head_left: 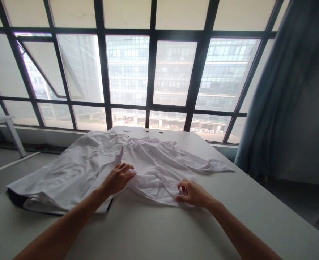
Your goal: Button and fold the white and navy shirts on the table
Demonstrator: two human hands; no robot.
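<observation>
A white long-sleeved shirt (148, 169) lies wrinkled on the white table, one sleeve (208, 165) stretched out to the right. On its near left edge, the bent fingers and thumb of my left hand (119, 177) close on the fabric. My right hand (192, 194) pinches the near right edge between thumb and curled fingers. To the left, a larger heap of white cloth (75, 166) spreads over a dark layer that shows at its near edge. Where the shirt and that heap meet, I cannot tell which folds belong to which.
The white table (148, 234) reaches toward a wall of dark-framed windows (151, 72), one pane tilted outward at left. A blue-grey curtain (273, 101) hangs at the right. Another white table (11, 130) stands at far left. Two dark round spots mark the far tabletop.
</observation>
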